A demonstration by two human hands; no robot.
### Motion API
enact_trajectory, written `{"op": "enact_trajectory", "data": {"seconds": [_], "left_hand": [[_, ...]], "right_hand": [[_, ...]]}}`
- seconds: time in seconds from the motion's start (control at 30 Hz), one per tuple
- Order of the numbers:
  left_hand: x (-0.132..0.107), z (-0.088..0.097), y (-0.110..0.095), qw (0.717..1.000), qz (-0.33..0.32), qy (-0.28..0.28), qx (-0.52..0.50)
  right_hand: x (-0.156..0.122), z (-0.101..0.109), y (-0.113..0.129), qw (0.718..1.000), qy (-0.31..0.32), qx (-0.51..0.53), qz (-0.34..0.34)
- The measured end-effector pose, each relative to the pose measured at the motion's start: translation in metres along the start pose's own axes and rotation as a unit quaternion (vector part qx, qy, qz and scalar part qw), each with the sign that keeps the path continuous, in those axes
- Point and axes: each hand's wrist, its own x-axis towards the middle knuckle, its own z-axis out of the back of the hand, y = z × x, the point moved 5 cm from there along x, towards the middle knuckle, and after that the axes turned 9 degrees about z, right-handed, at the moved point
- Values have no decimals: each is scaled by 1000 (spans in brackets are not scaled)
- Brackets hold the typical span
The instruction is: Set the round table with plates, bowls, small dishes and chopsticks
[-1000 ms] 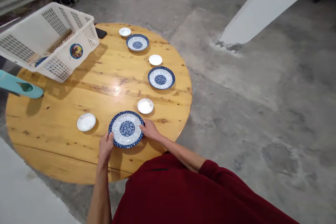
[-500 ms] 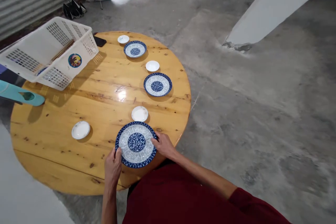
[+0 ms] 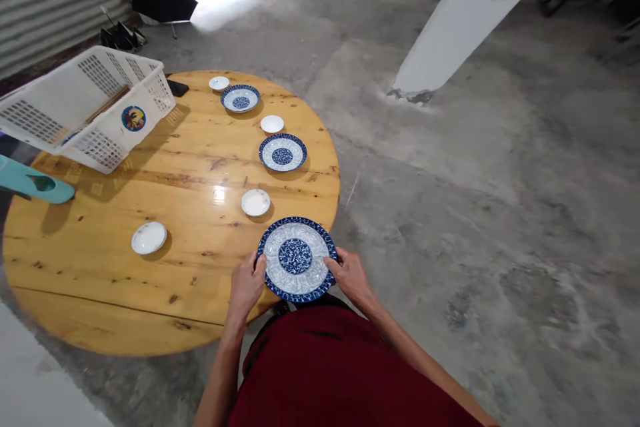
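A blue-and-white patterned plate (image 3: 296, 258) is held at the near edge of the round wooden table (image 3: 150, 293), partly past the rim. My left hand (image 3: 247, 287) grips its left side and my right hand (image 3: 350, 275) grips its right side, fingers curled on the rim. A small white saucer (image 3: 255, 202) lies just beyond the plate. Two more patterned plates (image 3: 283, 152) (image 3: 241, 99) sit further along the table's right side, each with a white saucer (image 3: 272, 123) (image 3: 219, 83) next to it. Another white saucer (image 3: 149, 237) lies to the left.
A white plastic basket (image 3: 85, 107) with a round sticker stands at the table's far left, a dark phone (image 3: 177, 88) beside it. A teal object (image 3: 35, 184) juts in over the left edge. A white pillar (image 3: 465, 13) rises from the concrete floor on the right.
The plate in both my hands has slid to the right along the table's near edge and now overhangs the rim. My view has shifted with it.
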Motion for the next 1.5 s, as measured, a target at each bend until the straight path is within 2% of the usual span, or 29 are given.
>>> {"op": "enact_trajectory", "data": {"seconds": [0.1,0.23,0.37,0.5,0.6,0.7,0.93,1.0,1.07,1.13,1.23,1.5], "left_hand": [[-8,-8,-3,1000,-6,16,14],[-12,-7,-15,999,-18,7,34],[-10,-9,-28,999,-12,-14,45],[-3,-25,-48,999,2,-27,31],[7,-47,-72,999,20,-38,24],[17,-76,-105,998,38,-47,24],[39,-165,-180,996,73,-43,-9],[45,-184,-196,995,89,-46,-20],[50,-196,-210,994,100,-46,-26],[56,-198,-222,993,109,-46,-21],[69,-187,-231,991,123,-58,9],[133,-133,-225,979,163,-99,66]], "right_hand": [[-15,9,-3,1000,-15,20,-19],[-19,14,-4,998,-25,52,-34],[-8,22,-7,998,-13,56,-33],[17,42,-14,998,5,60,-22],[42,69,-23,997,25,68,-23],[69,107,-36,997,40,65,-25],[127,209,-72,997,73,25,-27],[143,231,-79,996,84,15,-30],[159,245,-82,994,100,13,-31],[175,251,-83,993,117,11,-27],[201,246,-79,990,139,4,-13],[285,192,-43,984,176,-7,38]]}}
